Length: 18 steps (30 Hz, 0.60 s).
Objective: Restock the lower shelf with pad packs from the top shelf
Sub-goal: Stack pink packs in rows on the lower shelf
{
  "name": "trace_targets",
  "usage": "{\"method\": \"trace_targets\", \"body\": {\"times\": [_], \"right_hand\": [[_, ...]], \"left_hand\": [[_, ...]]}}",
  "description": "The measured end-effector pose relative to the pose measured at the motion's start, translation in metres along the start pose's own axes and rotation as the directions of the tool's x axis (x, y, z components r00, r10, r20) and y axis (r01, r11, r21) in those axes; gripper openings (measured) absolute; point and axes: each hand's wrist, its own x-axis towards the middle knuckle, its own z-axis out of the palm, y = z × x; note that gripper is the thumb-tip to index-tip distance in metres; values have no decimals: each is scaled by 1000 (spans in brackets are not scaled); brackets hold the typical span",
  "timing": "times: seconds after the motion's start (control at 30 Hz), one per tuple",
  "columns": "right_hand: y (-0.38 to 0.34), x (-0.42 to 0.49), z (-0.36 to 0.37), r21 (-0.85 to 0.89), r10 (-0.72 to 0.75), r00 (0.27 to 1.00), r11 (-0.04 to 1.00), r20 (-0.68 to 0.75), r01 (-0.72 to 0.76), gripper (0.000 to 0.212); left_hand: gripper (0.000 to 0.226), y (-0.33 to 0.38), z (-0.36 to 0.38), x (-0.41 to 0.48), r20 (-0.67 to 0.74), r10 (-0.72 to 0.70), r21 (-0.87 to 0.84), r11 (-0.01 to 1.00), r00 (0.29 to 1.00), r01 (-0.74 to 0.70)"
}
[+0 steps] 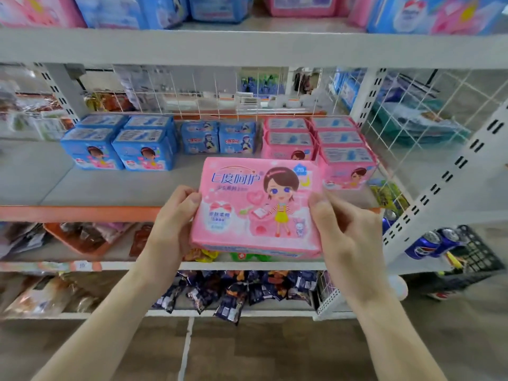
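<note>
A pink pad pack (pixel 255 207) with a cartoon girl on its front is held in front of the lower shelf (pixel 110 188). My left hand (pixel 173 224) grips its left edge and my right hand (pixel 343 232) grips its right edge, thumbs on the front. On the lower shelf stand blue pad packs (pixel 121 145), smaller blue packs (pixel 218 140) and stacked pink packs (pixel 319 144) at the right. The top shelf (pixel 247 45) carries more pink and blue packs (pixel 220 6), cut off by the frame's upper edge.
A white wire grid (pixel 426 119) walls the shelf's right side and back. Snack bags (pixel 236 292) fill the shelves below. Blue drink cans (pixel 431 243) and a black crate (pixel 478 257) sit at the right. Bare shelf board lies in front of the blue packs.
</note>
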Motion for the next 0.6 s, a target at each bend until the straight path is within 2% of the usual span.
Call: {"method": "trace_targets", "body": {"times": [0.17,0.27,0.4,0.5,0.6], "right_hand": [[31,4,-26,35,30,1000,999,6,-31,30],[50,8,-43,93,97,993,990,60,-103,45],[73,11,-60,98,97,989,989,112,-108,44],[90,15,-67,56,125,987,990,101,-131,45],[103,21,-71,74,144,982,985,121,-154,43]], "left_hand": [[35,-20,26,10,-18,37,90,995,999,-35],[36,-33,41,18,-30,50,172,984,998,-44],[35,-44,68,22,33,96,498,861,995,-100],[54,-52,84,26,-23,63,569,821,998,-39],[40,-59,95,30,-33,58,580,814,998,-28]]}}
